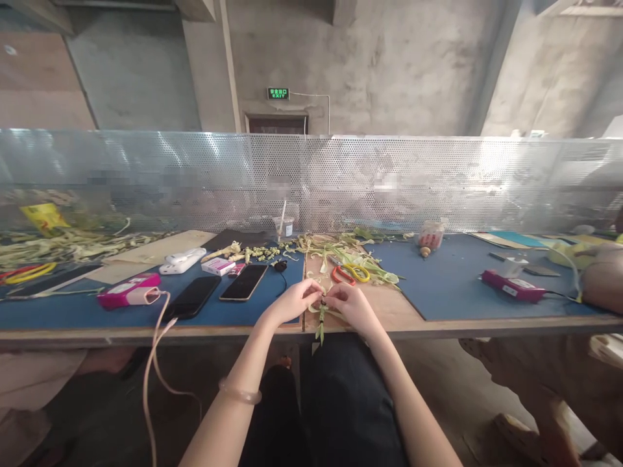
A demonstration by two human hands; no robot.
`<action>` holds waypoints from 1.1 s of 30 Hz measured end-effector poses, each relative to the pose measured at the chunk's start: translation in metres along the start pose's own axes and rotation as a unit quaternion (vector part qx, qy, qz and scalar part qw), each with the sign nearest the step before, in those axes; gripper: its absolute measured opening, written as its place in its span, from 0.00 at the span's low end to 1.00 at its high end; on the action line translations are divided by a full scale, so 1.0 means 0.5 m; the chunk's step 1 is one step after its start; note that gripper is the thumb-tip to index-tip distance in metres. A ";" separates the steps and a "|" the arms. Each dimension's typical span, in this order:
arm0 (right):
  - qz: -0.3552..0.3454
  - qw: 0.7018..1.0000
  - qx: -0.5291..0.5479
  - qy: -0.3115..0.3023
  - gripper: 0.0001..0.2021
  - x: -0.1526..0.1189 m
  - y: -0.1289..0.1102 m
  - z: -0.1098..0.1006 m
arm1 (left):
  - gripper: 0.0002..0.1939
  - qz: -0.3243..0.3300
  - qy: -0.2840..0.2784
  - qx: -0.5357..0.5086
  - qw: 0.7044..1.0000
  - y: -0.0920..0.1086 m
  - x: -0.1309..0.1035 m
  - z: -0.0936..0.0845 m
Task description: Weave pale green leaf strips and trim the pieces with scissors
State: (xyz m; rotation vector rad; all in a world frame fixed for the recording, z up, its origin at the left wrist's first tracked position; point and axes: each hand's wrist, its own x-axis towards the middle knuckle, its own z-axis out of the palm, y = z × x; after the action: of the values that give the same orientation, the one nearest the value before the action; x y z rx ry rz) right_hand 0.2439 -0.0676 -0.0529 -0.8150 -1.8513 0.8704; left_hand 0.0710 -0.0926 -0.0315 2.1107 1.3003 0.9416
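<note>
At the table's front edge, my left hand (298,301) and my right hand (351,303) meet with fingertips pinched close together. Between them is a pale green leafy sprig (320,327), its leaves hanging below my fingers toward my lap. Both hands grip it near its top; the exact grip points are partly hidden by my fingers. Just beyond my hands lie scissors with red and yellow handles (360,273). Around and behind the scissors, loose pale green leaves (335,250) spread over the brown board (389,305).
Left lie a phone (244,283), a black phone (195,297), a pink-and-white box (218,266), a magenta device (129,290) with cable, and a white power strip (182,261). A cup with straw (285,227) stands by the perforated metal screen (389,185). Another person's arm (603,279) rests right.
</note>
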 end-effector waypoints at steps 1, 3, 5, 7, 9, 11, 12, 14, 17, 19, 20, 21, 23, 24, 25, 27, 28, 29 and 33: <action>0.007 1.000 0.012 0.003 0.11 0.000 -0.002 0.000 | 0.15 0.009 0.013 -0.013 1.000 0.001 -0.002 -0.001; 0.022 0.999 0.040 0.005 0.12 -0.001 -0.006 0.000 | 0.15 0.027 0.035 -0.028 0.999 0.004 -0.004 -0.002; 0.035 0.997 0.063 0.009 0.12 -0.002 -0.009 0.000 | 0.14 0.044 0.051 -0.027 0.997 0.007 -0.005 -0.004; 0.040 0.996 0.074 0.013 0.12 -0.003 -0.010 -0.001 | 0.13 0.063 0.059 -0.014 0.996 0.009 -0.004 -0.006; 0.042 0.996 0.079 0.015 0.13 -0.005 -0.010 -0.001 | 0.13 0.078 0.066 0.003 0.995 0.010 -0.002 -0.007; 0.045 0.996 0.082 0.014 0.13 -0.005 -0.009 -0.001 | 0.12 0.088 0.071 0.016 0.993 0.009 -0.001 -0.008; 0.047 0.995 0.082 0.013 0.13 -0.005 -0.009 -0.001 | 0.12 0.092 0.073 0.020 0.993 0.007 0.000 -0.008; 0.049 0.995 0.086 0.014 0.14 -0.004 -0.008 -0.001 | 0.12 0.096 0.074 0.027 0.992 0.003 0.001 -0.007; 0.052 0.993 0.102 0.014 0.14 -0.002 -0.007 0.001 | 0.11 0.093 0.068 0.037 0.993 -0.005 0.002 -0.003; 0.053 0.993 0.106 0.014 0.14 -0.002 -0.008 0.001 | 0.11 0.092 0.062 0.041 0.993 -0.007 0.003 0.000; 0.054 0.993 0.106 0.014 0.15 -0.002 -0.009 0.001 | 0.11 0.093 0.059 0.043 0.993 -0.008 0.004 0.001; 0.054 0.993 0.105 0.015 0.15 -0.002 -0.010 0.001 | 0.12 0.095 0.056 0.045 0.993 -0.007 0.004 0.002; 0.052 0.993 0.105 0.013 0.15 -0.003 -0.013 0.001 | 0.12 0.098 0.051 0.045 0.993 -0.006 0.005 0.005; 0.052 0.993 0.105 0.010 0.15 -0.003 -0.016 0.001 | 0.12 0.097 0.051 0.044 0.993 -0.005 0.005 0.006; 0.052 0.993 0.105 0.008 0.16 -0.004 -0.018 0.001 | 0.12 0.096 0.051 0.044 0.993 -0.003 0.005 0.006; 0.053 0.993 0.102 0.008 0.16 -0.004 -0.021 0.000 | 0.11 0.094 0.054 0.043 0.993 -0.001 0.005 0.007; 0.055 0.994 0.098 0.011 0.16 -0.004 -0.023 0.000 | 0.11 0.093 0.054 0.042 0.993 0.000 0.005 0.007; 0.056 0.994 0.095 0.013 0.16 -0.004 -0.024 0.000 | 0.11 0.094 0.054 0.043 0.993 0.000 0.005 0.006; 0.051 0.995 0.091 0.011 0.15 -0.003 -0.024 0.000 | 0.11 0.094 0.049 0.044 0.993 0.001 0.003 0.004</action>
State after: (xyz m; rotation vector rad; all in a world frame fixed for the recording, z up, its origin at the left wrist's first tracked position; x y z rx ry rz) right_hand 0.2423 -0.0754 -0.0438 -0.8055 -1.6949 1.0730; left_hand 0.0731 -0.0914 -0.0320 2.3134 1.2271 1.0961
